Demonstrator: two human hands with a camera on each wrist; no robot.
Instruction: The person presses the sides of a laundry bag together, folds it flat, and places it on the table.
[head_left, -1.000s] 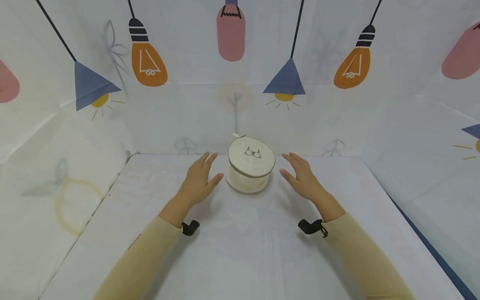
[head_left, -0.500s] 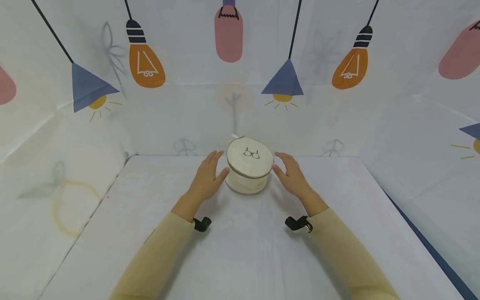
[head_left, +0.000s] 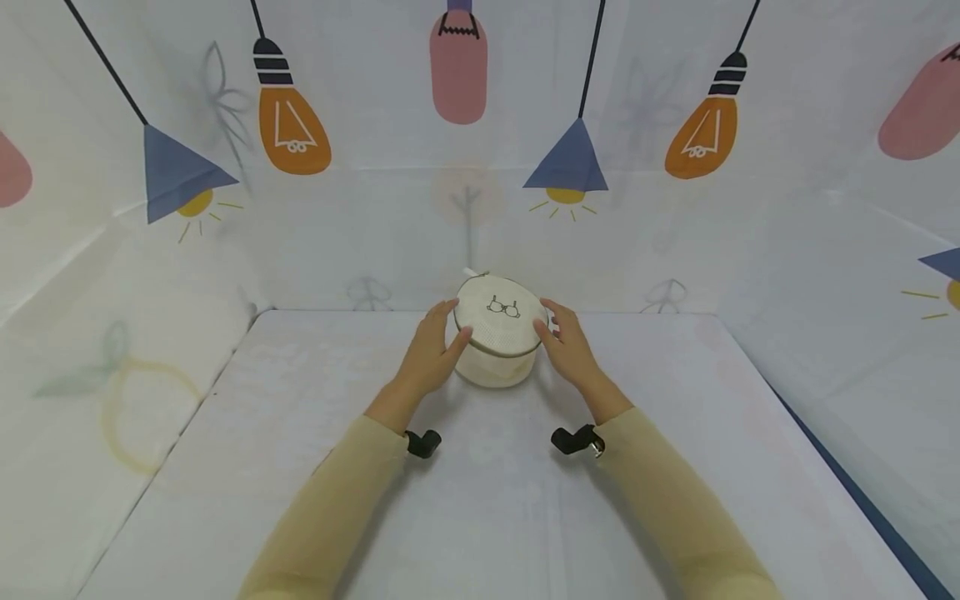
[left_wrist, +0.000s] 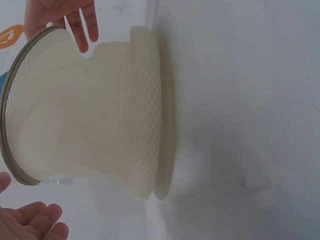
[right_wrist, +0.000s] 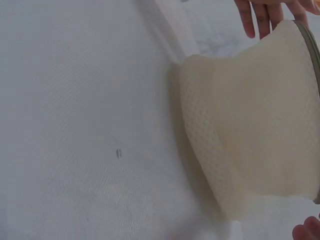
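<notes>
Sleeves (head_left: 330,508) lead to a left hand (head_left: 431,354) and a right hand (head_left: 573,350) on either side of a mesh bag (head_left: 498,333).
Fingers on both hands are extended and slightly spread, pinching nothing, thumbs at the top rim; whether they touch cannot be told. The round bag stands on the white table (head_left: 495,483) near its far edge, lid sloping toward the person. It looks light and soft-walled, likely to dent rather than break or slip; opposite sides just below the stiffer-looking zip (right_wrist: 311,44) should give good hold. Behind hangs lamp-printed cloth (head_left: 390,208).
</notes>
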